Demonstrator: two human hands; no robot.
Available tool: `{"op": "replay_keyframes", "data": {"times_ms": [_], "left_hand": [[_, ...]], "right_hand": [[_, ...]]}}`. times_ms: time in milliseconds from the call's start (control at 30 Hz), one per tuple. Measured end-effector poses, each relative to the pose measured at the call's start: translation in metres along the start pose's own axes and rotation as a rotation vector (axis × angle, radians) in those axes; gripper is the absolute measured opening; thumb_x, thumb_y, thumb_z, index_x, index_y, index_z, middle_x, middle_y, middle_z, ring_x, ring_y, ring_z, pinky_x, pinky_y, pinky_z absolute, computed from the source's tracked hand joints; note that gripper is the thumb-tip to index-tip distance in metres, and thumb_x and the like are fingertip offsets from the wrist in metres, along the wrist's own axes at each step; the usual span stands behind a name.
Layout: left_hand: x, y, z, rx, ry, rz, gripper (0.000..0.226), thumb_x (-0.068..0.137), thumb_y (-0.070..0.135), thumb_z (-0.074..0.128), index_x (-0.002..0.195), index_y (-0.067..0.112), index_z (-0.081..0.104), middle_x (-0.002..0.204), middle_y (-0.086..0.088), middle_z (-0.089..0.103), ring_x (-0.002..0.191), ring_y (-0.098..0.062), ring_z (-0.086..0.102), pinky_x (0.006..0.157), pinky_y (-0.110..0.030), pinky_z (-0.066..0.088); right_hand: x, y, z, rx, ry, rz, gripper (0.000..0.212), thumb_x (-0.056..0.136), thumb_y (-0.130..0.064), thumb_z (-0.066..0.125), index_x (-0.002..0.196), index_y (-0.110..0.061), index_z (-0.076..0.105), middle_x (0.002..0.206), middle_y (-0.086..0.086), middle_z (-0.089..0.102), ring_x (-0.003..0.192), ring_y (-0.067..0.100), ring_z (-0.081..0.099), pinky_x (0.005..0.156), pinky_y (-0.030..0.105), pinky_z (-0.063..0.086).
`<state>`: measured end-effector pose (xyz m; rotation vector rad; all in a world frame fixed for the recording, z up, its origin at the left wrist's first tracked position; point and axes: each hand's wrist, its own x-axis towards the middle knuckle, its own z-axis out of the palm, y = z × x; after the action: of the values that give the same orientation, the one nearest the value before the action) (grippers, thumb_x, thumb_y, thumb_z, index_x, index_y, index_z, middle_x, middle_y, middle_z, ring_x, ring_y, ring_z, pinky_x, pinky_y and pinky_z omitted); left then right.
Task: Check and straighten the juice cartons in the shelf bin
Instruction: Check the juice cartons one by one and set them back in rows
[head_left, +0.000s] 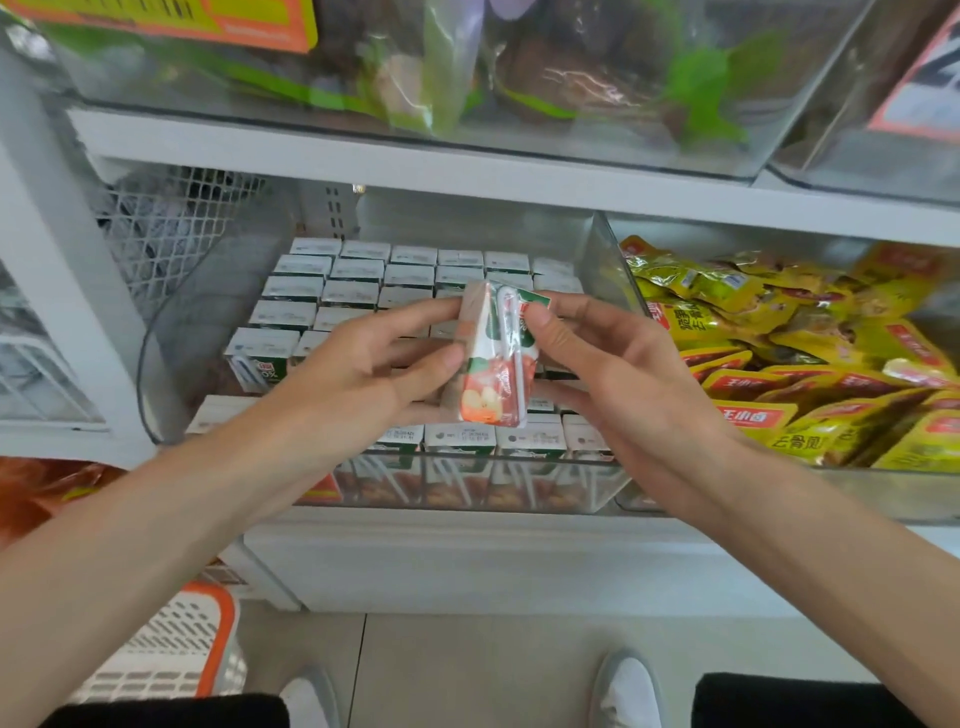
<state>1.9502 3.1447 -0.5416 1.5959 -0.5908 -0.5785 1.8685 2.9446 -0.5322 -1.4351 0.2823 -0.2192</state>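
Juice carton held above shelf bin, over its front rows. Left hand pinches its left edge; right hand grips its right side, thumb on top. Remaining cartons upright inside bin, rows seemingly even.

I have both arms coming up from the lower corners, the bare left forearm and bare right forearm angling inward until the hands meet at centre. The left hand grips the small red, white and green cardboard juice carton from its left side, thumb on the near edge, index finger stretched to the top, other fingers curled beneath. The right hand mirrors it: thumb pressed on the upper front, fingers wrapped behind.
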Motion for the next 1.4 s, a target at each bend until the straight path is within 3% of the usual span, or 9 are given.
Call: {"op": "replay_keyframes", "data": {"times_ms": [167,367,533,733,867,1000,1100,1233,1400], "left_hand": [[0.000,-0.004,-0.002,-0.020,-0.133,0.000,0.047,0.099,0.031,0.058,0.145,0.042,0.057,0.129,0.009,0.075,0.116,-0.016,0.074,0.097,-0.025,0.057],[0.000,-0.006,-0.002,-0.031,-0.134,0.010,0.041,0.098,0.033,0.061,0.138,0.041,0.064,0.128,0.008,0.075,0.116,-0.018,0.074,0.096,-0.028,0.058],[0.001,-0.002,-0.006,-0.057,-0.044,0.031,0.042,0.096,0.036,0.063,0.137,0.041,0.063,0.120,0.005,0.079,0.111,-0.017,0.076,0.088,-0.024,0.061],[0.000,0.001,-0.005,-0.100,0.028,0.017,0.058,0.083,0.048,0.071,0.139,0.041,0.058,0.115,0.001,0.080,0.106,-0.019,0.078,0.081,-0.025,0.063],[0.000,0.000,-0.009,-0.121,0.080,0.028,0.051,0.089,0.038,0.068,0.139,0.040,0.061,0.114,-0.002,0.080,0.104,-0.023,0.078,0.082,-0.033,0.065],[0.001,-0.001,-0.009,-0.011,0.114,0.022,0.053,0.084,0.026,0.074,0.135,0.035,0.066,0.112,0.002,0.078,0.104,-0.018,0.077,0.080,-0.030,0.065],[-0.001,0.000,-0.006,0.105,0.074,0.020,0.038,0.088,0.037,0.072,0.126,0.037,0.073,0.119,0.012,0.077,0.107,-0.012,0.076,0.093,-0.034,0.061],[-0.001,0.003,-0.005,0.203,0.137,0.024,0.045,0.074,0.051,0.080,0.117,0.038,0.074,0.119,0.023,0.075,0.116,0.003,0.067,0.112,-0.039,0.046],[-0.001,0.002,-0.006,0.173,0.146,0.037,0.047,0.068,0.047,0.084,0.111,0.031,0.073,0.107,0.017,0.080,0.105,0.002,0.073,0.104,-0.037,0.052]], "right_hand": [[-0.001,-0.001,-0.002,0.050,0.016,0.015,0.032,0.094,-0.020,0.077,0.123,-0.008,0.071,0.110,0.018,0.079,0.091,0.018,0.078,0.081,0.027,0.062],[-0.002,0.000,-0.005,0.008,-0.020,0.005,0.017,0.098,-0.009,0.071,0.114,-0.004,0.076,0.111,0.012,0.081,0.106,0.025,0.078,0.093,0.032,0.063],[-0.003,-0.003,-0.002,-0.206,-0.067,-0.047,0.029,0.096,-0.024,0.076,0.124,-0.022,0.077,0.118,0.000,0.079,0.117,0.016,0.072,0.106,0.038,0.054],[-0.006,0.003,-0.001,-0.278,-0.148,-0.069,0.044,0.089,-0.028,0.083,0.131,-0.025,0.070,0.116,-0.004,0.079,0.112,0.010,0.074,0.102,0.031,0.056],[-0.003,0.005,-0.004,-0.174,-0.120,-0.056,0.032,0.093,-0.019,0.079,0.124,-0.017,0.071,0.116,0.001,0.081,0.113,0.015,0.075,0.099,0.030,0.057],[-0.003,0.005,-0.004,-0.040,-0.197,-0.009,0.024,0.101,-0.013,0.069,0.125,-0.009,0.067,0.117,0.008,0.080,0.112,0.023,0.077,0.096,0.027,0.059],[-0.003,0.004,-0.002,-0.044,-0.230,0.005,0.032,0.098,-0.023,0.074,0.127,-0.013,0.065,0.121,0.005,0.079,0.117,0.021,0.074,0.102,0.033,0.058],[-0.004,0.007,0.001,-0.102,-0.174,-0.032,0.035,0.094,-0.021,0.079,0.127,-0.014,0.071,0.128,0.001,0.076,0.121,0.022,0.072,0.111,0.046,0.052],[-0.002,0.007,0.001,-0.218,-0.139,-0.069,0.031,0.097,-0.022,0.074,0.128,-0.018,0.075,0.120,0.001,0.079,0.121,0.020,0.072,0.109,0.041,0.054]]}}
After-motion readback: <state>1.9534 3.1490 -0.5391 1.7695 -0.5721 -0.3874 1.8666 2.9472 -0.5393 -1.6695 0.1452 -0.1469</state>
